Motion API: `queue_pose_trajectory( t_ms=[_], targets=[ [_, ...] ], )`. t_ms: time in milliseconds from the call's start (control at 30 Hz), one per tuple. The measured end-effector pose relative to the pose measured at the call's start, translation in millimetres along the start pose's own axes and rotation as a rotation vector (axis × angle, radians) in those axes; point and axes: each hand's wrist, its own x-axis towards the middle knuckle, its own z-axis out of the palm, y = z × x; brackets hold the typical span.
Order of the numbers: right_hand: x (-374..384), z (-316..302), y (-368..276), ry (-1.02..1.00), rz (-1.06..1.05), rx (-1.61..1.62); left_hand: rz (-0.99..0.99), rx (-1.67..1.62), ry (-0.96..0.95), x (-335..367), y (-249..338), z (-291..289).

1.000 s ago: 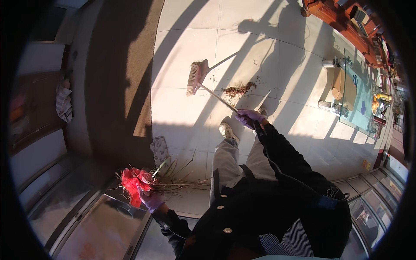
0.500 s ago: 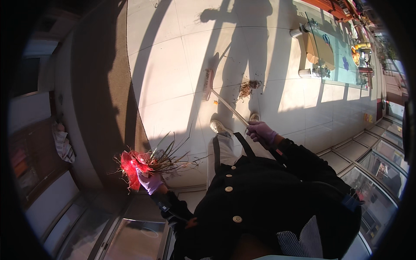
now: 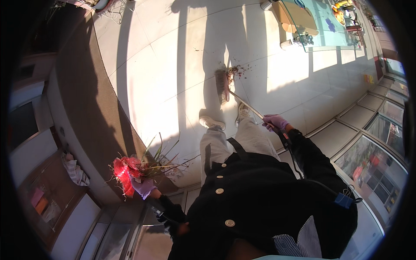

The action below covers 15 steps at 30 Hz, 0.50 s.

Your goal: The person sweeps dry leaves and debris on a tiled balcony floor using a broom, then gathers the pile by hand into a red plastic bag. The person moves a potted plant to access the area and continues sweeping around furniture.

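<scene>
My left hand (image 3: 144,187), in a light purple glove, is closed round a bunch of dry stems and grassy leaves (image 3: 161,164) wrapped in red netting (image 3: 125,169). My right hand (image 3: 276,122), gloved the same way, grips the handle of a broom (image 3: 249,105). The broom's wide bristled head (image 3: 222,86) rests on the floor in front of my feet. Against its far right side lies a small heap of brown debris (image 3: 236,72), with loose crumbs scattered around it.
Ahead to the right stands a glass-topped table (image 3: 320,26) bearing cardboard and fruit. A brown mat (image 3: 82,86) runs along the left side. Windowed panels (image 3: 372,160) line the right, and my shoes (image 3: 212,122) stand on pale tiles.
The broom head has shifted right and now meets the debris heap, part of which has spread. My right hand has moved right with the handle. My left hand still holds the bunch.
</scene>
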Motion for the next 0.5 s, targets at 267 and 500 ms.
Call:
queue_pose_trajectory(
  t_ms=[267,500],
  targets=[
    [-44.4,8.0,-37.0,-0.082,-0.245,0.058,0.436,0.580,0.036,-62.5,15.6,86.2],
    [100.8,106.6,-186.8,-0.316,-0.182,0.215,0.172,0.393,-0.009,-95.0,33.8,113.2]
  ],
)
